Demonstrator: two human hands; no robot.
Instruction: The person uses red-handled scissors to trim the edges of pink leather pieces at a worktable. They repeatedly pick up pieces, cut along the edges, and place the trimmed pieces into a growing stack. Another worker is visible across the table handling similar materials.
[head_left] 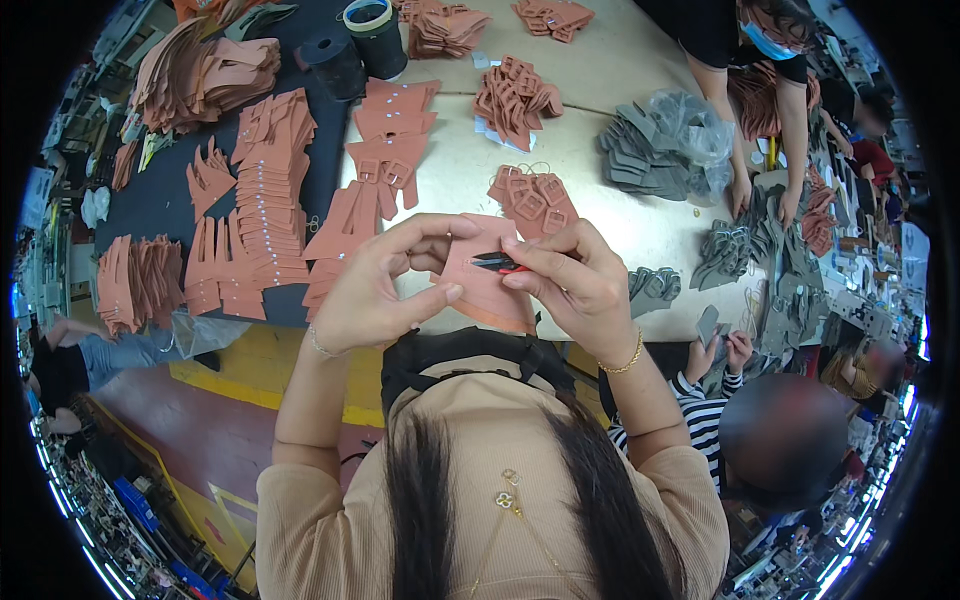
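Coral strap stacks (pixel 250 240), dotted with white marks (pixel 268 200) too small to read, lined a dark covering (pixel 150 205) at left. The left hand's grip (pixel 395 275) was clamped on a coral panel (pixel 487 298) at the near edge of the counter (pixel 620 60). The right hand's grip (pixel 580 283) was wrapped around black-bladed, red-handled snips (pixel 492 262) over the panel. Pale counter surface showed between buckled coral straps (pixel 532 195) and gray stacks (pixel 640 155) at right.

Wearer's two hands (pixel 393 282), one small cutter (pixel 493 261), one held salmon piece (pixel 490 300), two bracelets (pixel 622 368)
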